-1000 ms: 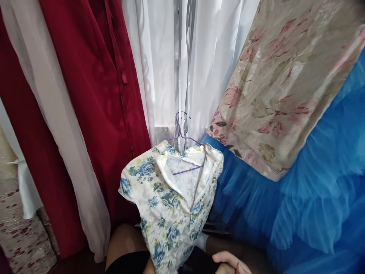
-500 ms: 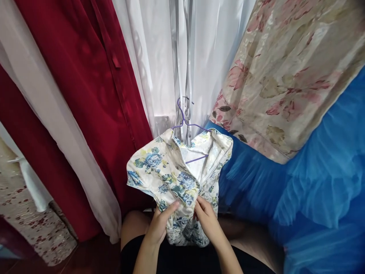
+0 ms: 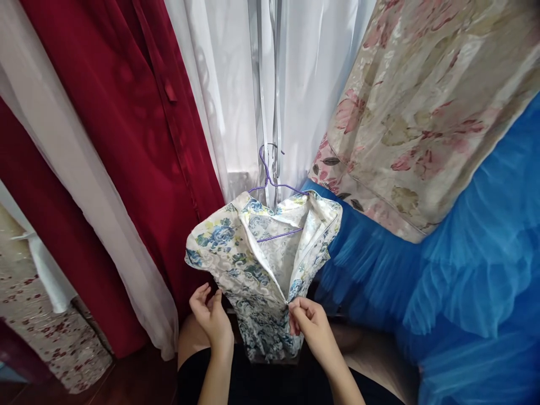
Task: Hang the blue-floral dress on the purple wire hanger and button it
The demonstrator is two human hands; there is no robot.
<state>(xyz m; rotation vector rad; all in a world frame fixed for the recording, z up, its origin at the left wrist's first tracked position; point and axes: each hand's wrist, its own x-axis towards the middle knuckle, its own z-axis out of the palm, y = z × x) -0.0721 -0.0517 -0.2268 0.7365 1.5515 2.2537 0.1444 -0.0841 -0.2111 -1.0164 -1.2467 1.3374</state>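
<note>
A white sleeveless-looking dress (image 3: 244, 264) with blue and yellow-green flowers hangs in front of me on a purple wire hanger (image 3: 267, 179). Its neck opening is spread in a deep V, with the inside and the hanger's lower bar showing. At the bottom point of that V, my right hand (image 3: 311, 323) pinches the dress's edge; a small fastener there is too small to make out clearly. My left hand (image 3: 214, 318) is off to the left of the dress, palm up, fingers loosely curled and apart, holding nothing. The lower part of the dress hangs between my knees.
Dark red cloth (image 3: 169, 140) and a pale sheer panel (image 3: 113, 225) hang at the left. White fabric (image 3: 232, 84) with ribbons is behind the hanger. A pink-flowered garment (image 3: 405, 129) and blue tulle (image 3: 464, 270) hang close on the right.
My left hand has let go of the dress and moved left. The V opening now reaches lower and wider, and my right hand has moved slightly down with its bottom point.
</note>
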